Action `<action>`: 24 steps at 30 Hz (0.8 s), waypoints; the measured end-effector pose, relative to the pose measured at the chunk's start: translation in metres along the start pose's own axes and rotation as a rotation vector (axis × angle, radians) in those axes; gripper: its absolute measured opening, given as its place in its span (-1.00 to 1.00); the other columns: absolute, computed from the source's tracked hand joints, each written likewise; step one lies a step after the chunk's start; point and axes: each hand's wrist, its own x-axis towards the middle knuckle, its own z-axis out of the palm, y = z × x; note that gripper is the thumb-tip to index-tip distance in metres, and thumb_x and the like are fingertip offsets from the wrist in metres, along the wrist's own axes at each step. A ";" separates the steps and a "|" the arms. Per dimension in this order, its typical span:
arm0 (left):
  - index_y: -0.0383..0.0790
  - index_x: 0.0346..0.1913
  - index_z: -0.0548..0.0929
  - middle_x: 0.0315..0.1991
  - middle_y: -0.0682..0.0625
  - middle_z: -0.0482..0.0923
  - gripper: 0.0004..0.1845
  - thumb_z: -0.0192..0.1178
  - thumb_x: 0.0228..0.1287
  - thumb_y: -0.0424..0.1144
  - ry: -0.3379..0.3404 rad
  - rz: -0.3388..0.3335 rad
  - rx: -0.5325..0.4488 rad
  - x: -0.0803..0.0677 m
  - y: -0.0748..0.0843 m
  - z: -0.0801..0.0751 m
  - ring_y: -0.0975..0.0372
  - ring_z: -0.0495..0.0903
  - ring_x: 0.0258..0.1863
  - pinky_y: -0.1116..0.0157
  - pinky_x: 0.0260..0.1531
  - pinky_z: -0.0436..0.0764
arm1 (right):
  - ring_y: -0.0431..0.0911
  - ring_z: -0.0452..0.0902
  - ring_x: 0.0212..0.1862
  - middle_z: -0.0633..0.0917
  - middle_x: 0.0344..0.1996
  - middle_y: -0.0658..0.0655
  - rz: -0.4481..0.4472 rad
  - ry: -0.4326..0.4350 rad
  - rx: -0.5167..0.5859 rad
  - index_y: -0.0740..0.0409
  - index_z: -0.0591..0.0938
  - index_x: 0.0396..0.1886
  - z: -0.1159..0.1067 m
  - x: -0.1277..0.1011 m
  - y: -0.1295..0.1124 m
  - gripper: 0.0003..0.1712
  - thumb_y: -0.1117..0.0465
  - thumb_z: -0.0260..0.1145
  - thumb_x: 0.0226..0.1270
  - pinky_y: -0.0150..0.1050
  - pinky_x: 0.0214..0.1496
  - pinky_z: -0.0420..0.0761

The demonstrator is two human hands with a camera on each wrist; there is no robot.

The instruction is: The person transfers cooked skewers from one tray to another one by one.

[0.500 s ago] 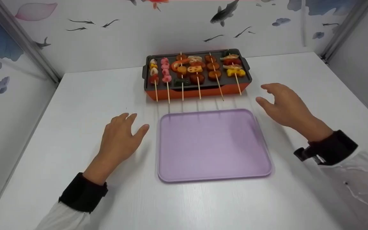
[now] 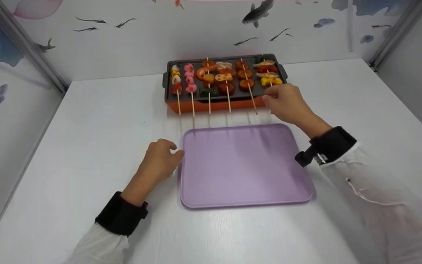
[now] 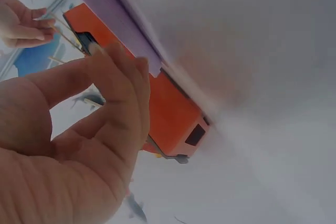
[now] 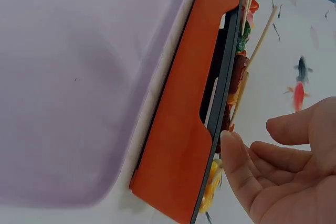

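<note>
A toy grill [image 2: 218, 106] with an orange body and dark plate bears several food skewers. At its right front corner, my right hand [image 2: 286, 102] has its fingers around the stick of the rightmost skewer [image 2: 269, 80], with yellow and red pieces. The right wrist view shows a gap between that hand's thumb and fingers [image 4: 236, 153]; a firm grip on the stick is not visible. My left hand [image 2: 159, 159] hovers at the left edge of a purple tray [image 2: 245, 165], fingers loosely bent, holding nothing. Whether its thumb touches the rim I cannot tell.
The tray lies in front of the grill on a white table [image 2: 104, 121]. Behind stands a white wall [image 2: 211, 29] painted with fish. Pink [image 2: 190, 79] and round brown-piece skewers [image 2: 246, 77] point their sticks over the grill's front edge.
My right hand has moved left to the rightmost skewer's stick. My left hand has shifted right to the tray's left edge, with its fingers bent more.
</note>
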 end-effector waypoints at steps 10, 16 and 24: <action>-0.62 0.21 0.58 -0.40 -0.26 0.69 -0.63 0.21 0.42 -0.47 -0.119 -0.066 -0.016 0.003 0.014 0.008 0.20 0.68 -0.69 0.36 -0.65 0.64 | -0.13 0.68 -0.55 0.73 -0.59 0.14 0.199 -0.029 0.080 0.32 0.79 -0.45 0.016 0.024 -0.009 -0.56 0.16 0.25 0.60 -0.32 -0.46 0.72; -0.56 -0.10 0.69 -0.48 -0.18 0.64 -0.83 0.14 0.33 -0.57 -0.136 -0.074 0.008 0.005 0.013 0.006 0.24 0.64 -0.70 0.39 -0.69 0.57 | -0.12 0.67 -0.51 0.68 -0.62 0.10 0.266 -0.077 0.245 0.32 0.77 -0.46 0.021 0.031 -0.013 -0.64 0.23 0.30 0.56 -0.34 -0.40 0.73; -0.40 -0.50 0.66 -0.65 -0.09 0.58 -0.78 0.11 0.24 -0.61 -0.143 -0.035 0.012 0.003 0.008 0.002 0.27 0.55 -0.75 0.42 -0.75 0.46 | -0.18 0.64 -0.49 0.69 -0.50 0.09 0.370 -0.144 0.444 0.50 0.70 -0.02 0.022 0.035 -0.016 -0.72 0.30 0.29 0.55 -0.34 -0.38 0.72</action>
